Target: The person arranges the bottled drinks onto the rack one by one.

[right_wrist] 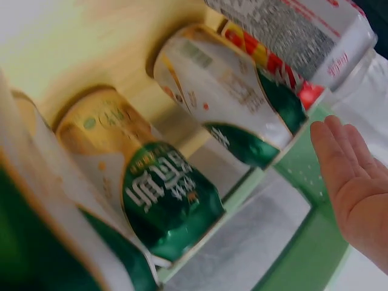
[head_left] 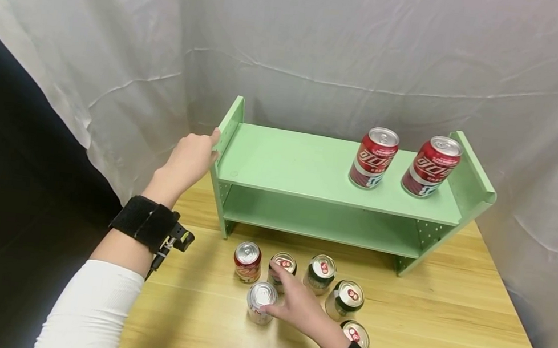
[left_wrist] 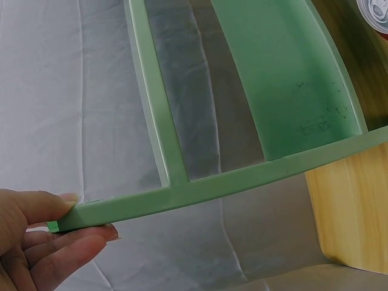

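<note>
My left hand (head_left: 190,158) pinches the upper left side panel of a green two-tier shelf (head_left: 286,157); in the left wrist view, thumb and fingers lie on either side of the panel's end (left_wrist: 91,212). On the table, my right hand (head_left: 302,309) reaches over the cans with thumb and fingers spread, close beside a white can (head_left: 259,309). Whether it touches that can is unclear. In the right wrist view the fingers (right_wrist: 342,145) look straight. Behind the white can stand a red can (head_left: 246,271) and a green-and-white can (head_left: 274,280), the latter partly hidden by the hand.
Two red cola cans (head_left: 373,164) (head_left: 429,171) stand on the right of the upper shelf board. More green-and-white cans (head_left: 317,282) (head_left: 341,304) stand right of my right hand, one partly behind the wrist. A pale cloth (head_left: 350,50) hangs behind the wooden table (head_left: 447,331).
</note>
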